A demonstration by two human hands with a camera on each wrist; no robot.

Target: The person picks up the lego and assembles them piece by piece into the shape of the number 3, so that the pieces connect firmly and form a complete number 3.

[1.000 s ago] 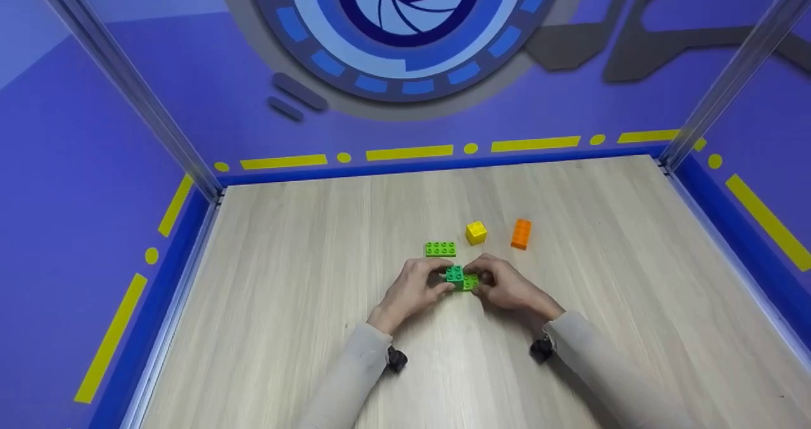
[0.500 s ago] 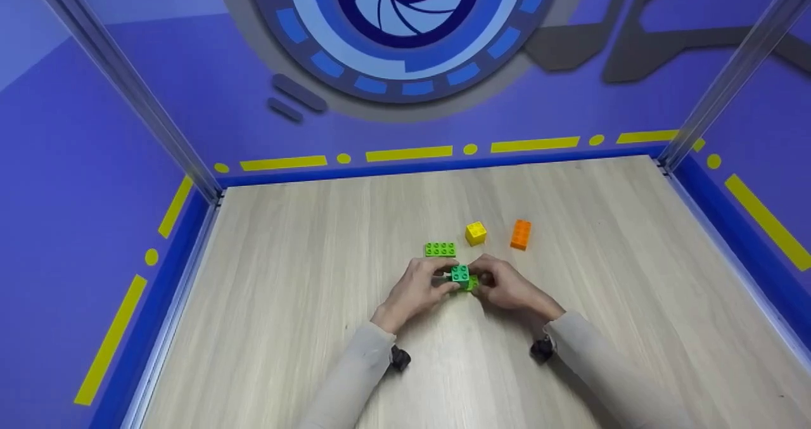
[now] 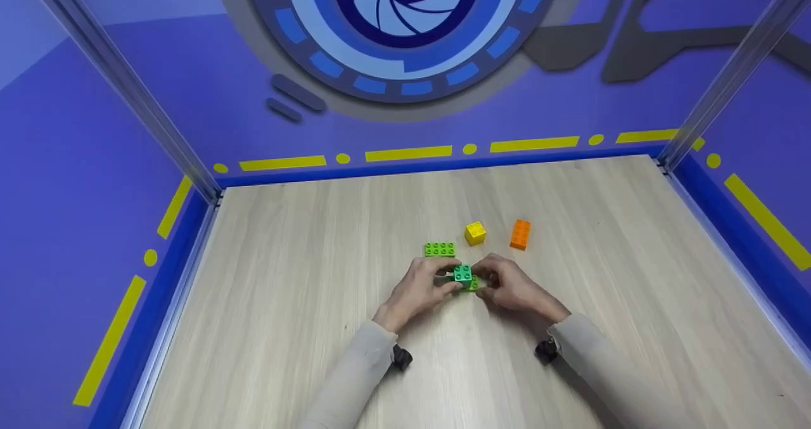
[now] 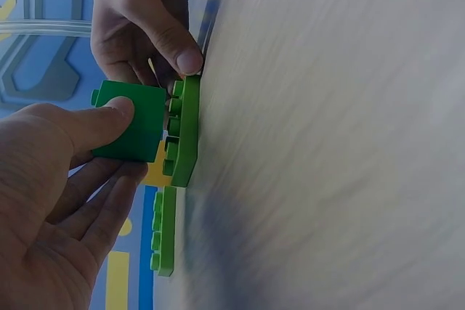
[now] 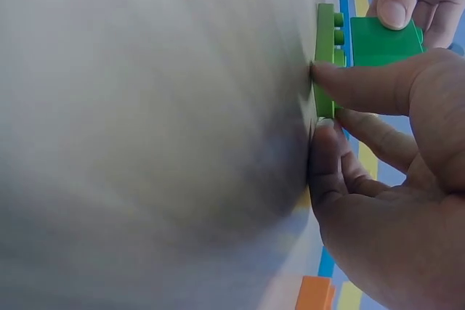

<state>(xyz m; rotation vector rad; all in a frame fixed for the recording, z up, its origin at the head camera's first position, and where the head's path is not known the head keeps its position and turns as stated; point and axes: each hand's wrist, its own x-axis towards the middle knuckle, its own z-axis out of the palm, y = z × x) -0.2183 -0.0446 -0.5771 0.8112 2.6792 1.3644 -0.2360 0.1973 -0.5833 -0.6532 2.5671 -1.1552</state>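
Observation:
My left hand [image 3: 415, 291] pinches a dark green toy brick [image 4: 138, 121] between thumb and fingers, its studs facing up in the head view. Just below it lies a thin light green toy brick [image 4: 187, 132], flat on the table. A narrow gap shows between the two bricks in both wrist views. My right hand [image 3: 510, 284] holds the light green brick at its right end, thumb [image 5: 356, 85] on the near side. From above, the dark green brick covers much of the light green one.
Just beyond the hands lies a second thin light green brick [image 3: 440, 249]. A yellow brick [image 3: 475, 233] and an orange brick [image 3: 520, 234] sit farther back on the wooden table [image 3: 304, 258]. Blue-purple panels [image 3: 304, 131] stand along the back and sides.
My left hand has shifted the dark green brick a little to the right, over the light green brick. The right hand has stayed almost in place.

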